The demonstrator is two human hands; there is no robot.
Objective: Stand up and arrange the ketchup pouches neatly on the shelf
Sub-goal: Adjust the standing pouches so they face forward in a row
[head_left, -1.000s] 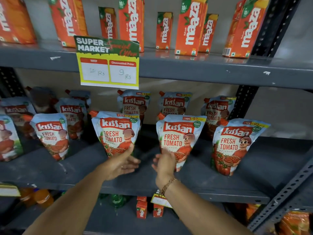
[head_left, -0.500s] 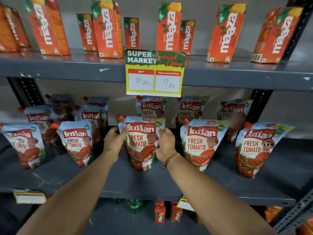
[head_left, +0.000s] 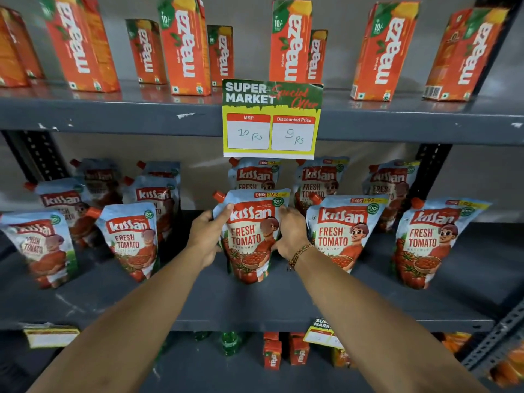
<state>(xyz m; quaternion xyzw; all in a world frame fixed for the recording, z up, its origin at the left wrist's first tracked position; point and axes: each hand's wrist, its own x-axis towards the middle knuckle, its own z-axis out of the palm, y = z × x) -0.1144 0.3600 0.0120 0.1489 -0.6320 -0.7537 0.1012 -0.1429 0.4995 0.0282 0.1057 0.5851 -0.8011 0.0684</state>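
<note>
The left hand (head_left: 208, 236) and right hand (head_left: 290, 232) are clasping the sides of one upright pouch (head_left: 251, 236), which is standing mid-shelf (head_left: 283, 304) near the front edge, between neighbouring pouches (head_left: 338, 231).

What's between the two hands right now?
In the head view, one upright ketchup pouch stands between the left hand and right hand, gripped at both side edges.

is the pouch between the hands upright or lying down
Upright: the ketchup pouch stands on its base on the shelf, spout up, left hand and right hand gripping its sides.
</note>
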